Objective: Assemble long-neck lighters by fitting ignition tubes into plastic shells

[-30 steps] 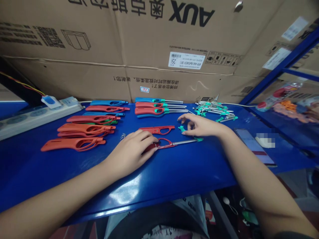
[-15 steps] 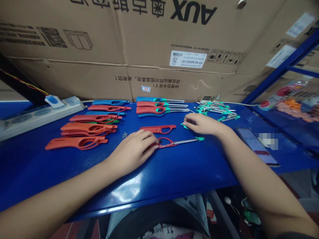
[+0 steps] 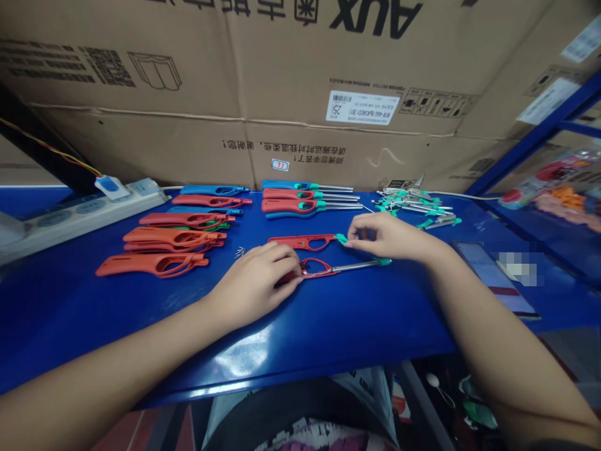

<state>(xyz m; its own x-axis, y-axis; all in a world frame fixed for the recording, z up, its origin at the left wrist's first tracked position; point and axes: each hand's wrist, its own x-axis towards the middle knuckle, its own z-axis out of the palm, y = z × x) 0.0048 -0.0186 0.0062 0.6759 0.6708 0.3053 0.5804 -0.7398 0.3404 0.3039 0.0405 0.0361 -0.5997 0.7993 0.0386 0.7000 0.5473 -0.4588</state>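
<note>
On the blue table, my left hand [image 3: 263, 279] is closed over the handle end of a red half-shell of a long-nosed lighter [image 3: 318, 268], hiding that end. A metal tube [image 3: 359, 265] with a green part at its base end lies along this shell and points right. Between the thumb and fingertips of my right hand [image 3: 382, 235] is a small green trigger piece [image 3: 341, 239]. It is close to the right end of another red half-shell [image 3: 305, 242], which lies just behind; whether they touch I cannot tell.
Red, orange and blue lighter shells [image 3: 154, 264] lie in a column at left, beside a power strip [image 3: 89, 210]. Lighters with metal tubes [image 3: 310, 203] lie at the back, with green-and-metal parts [image 3: 413, 203] to their right. Small screws [image 3: 240, 252] and a phone [image 3: 495, 279] are also there.
My right hand has brought the green trigger piece left, up to the end of the rear red half-shell. My left hand stays on the front shell. The view has shifted slightly.
</note>
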